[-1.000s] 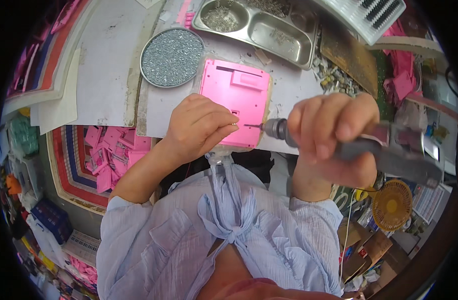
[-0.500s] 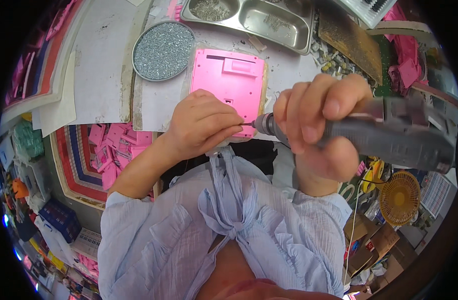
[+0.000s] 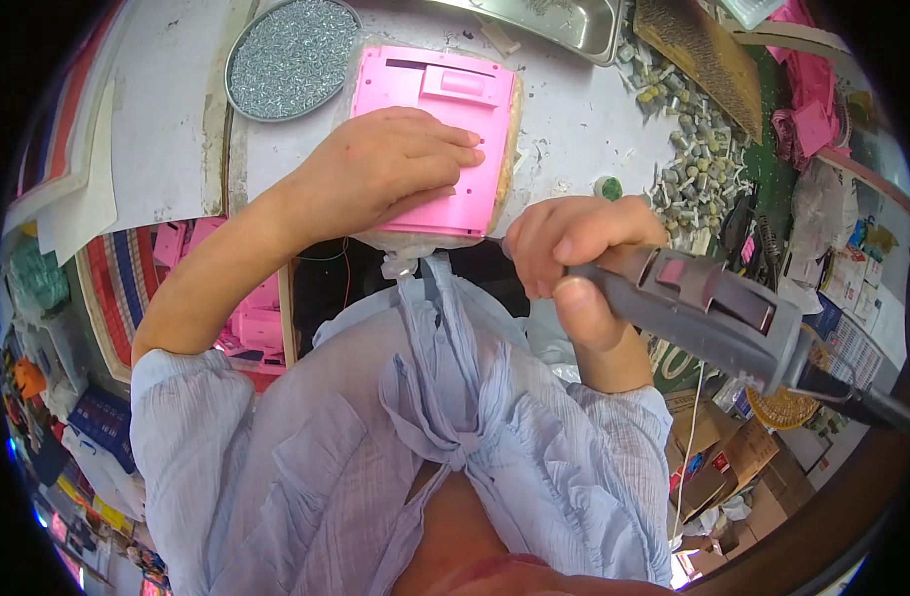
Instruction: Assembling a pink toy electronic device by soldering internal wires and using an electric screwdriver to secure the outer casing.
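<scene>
A flat pink plastic panel point(image 3: 390, 87) lies on a clear, padded-looking support at the near edge of the worktable. Across its left and middle part rests my left hand point(image 3: 403, 164), palm down, fingers stretched out with nothing held in them. My right hand point(image 3: 579, 248) is wrapped round a dark grey corded electric screwdriver point(image 3: 698, 313). The tool slants, its cord end toward the lower right and its bit end beside the panel's near right corner. My fingers hide most of its front end, so I cannot tell whether the bit touches the panel.
A round tin of small silvery screws point(image 3: 291, 60) stands beyond the panel to the left. At the far side is a steel tray point(image 3: 599, 38). Many small metal parts point(image 3: 703, 164) lie right, near a wooden board point(image 3: 698, 55). Pink pieces point(image 3: 256, 323) fill a striped-lined box at left.
My left hand has gone from pinched fingers near the screwdriver's bit to lying flat on the panel. The screwdriver has drawn back from the panel's face and turned. The whole view has shifted.
</scene>
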The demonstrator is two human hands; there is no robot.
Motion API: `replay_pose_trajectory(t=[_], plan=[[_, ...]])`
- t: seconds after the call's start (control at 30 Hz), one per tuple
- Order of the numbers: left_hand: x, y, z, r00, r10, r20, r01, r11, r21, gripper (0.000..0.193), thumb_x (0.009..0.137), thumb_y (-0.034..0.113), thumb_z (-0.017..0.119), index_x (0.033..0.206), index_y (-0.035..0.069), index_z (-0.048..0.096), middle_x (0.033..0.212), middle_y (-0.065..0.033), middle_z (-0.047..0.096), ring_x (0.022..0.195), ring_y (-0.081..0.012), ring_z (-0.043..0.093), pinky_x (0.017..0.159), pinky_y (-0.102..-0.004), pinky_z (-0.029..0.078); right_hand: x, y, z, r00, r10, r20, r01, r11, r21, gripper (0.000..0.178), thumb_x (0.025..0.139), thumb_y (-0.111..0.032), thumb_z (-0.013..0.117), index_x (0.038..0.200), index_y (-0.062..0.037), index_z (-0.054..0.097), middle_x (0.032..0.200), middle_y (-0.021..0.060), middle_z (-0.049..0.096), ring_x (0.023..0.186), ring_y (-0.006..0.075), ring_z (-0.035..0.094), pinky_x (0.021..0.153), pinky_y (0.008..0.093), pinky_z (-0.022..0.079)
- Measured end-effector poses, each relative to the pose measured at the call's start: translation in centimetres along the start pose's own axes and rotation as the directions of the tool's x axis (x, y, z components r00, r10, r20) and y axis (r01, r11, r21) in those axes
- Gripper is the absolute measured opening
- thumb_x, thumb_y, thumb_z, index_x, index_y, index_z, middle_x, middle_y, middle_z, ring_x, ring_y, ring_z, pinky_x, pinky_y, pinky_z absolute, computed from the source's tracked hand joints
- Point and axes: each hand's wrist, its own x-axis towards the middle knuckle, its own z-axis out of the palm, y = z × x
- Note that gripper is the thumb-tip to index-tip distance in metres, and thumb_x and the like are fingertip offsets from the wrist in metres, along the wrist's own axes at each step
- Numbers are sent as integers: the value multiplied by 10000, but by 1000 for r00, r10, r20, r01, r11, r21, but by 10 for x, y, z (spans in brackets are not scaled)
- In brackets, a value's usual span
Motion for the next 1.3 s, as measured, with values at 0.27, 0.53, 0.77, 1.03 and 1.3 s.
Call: replay_pose_trajectory(t=[0.27, 0.53, 0.77, 1.03, 1.3], plan=[[-7, 0, 8, 997, -55, -52, 52, 997, -57, 119, 816, 93, 708, 905, 42, 648, 1201, -93, 742, 1141, -309, 689, 967, -434, 549, 9, 17, -3, 930, -190, 315, 244, 960, -139, 190, 877, -75, 696, 927, -82, 513, 656, 56, 588, 539, 211, 582, 571, 395, 525], [-6, -3, 9, 997, -23, -70, 22, 1000, -5, 191, 818, 128, 685, 981, 32, 711, 1176, -118, 741, 1093, -277, 696, 963, -392, 548, 42, 18, -7, 907, -303, 294, 302, 952, 50, 156, 807, -28, 718, 827, -24, 563, 614, 66, 566, 512, 236, 584, 512, 371, 519], [-6, -6, 13, 990, -29, -138, 17, 996, -84, 110, 803, 120, 712, 872, 40, 681, 1160, -121, 741, 1054, -301, 711, 892, -411, 585, 49, 30, 2, 890, -258, 376, 324, 938, -124, 202, 882, -129, 708, 859, -80, 514, 591, 48, 554, 460, 219, 544, 506, 387, 517], [-6, -6, 11, 989, -48, -140, 32, 993, -114, 110, 804, 105, 694, 876, 28, 664, 1119, -130, 737, 1039, -316, 710, 857, -406, 596, 80, 15, -20, 930, -253, 266, 243, 968, 71, 165, 838, -49, 702, 827, -45, 538, 603, 64, 552, 492, 236, 564, 510, 389, 513], [-7, -5, 11, 987, -70, -143, 57, 994, -93, 111, 823, 122, 675, 882, 31, 650, 1132, -126, 730, 1062, -311, 702, 853, -395, 597, 85, 7, -33, 911, -261, 319, 283, 959, -23, 237, 900, -166, 721, 858, -56, 515, 608, 74, 565, 496, 235, 565, 552, 391, 533]])
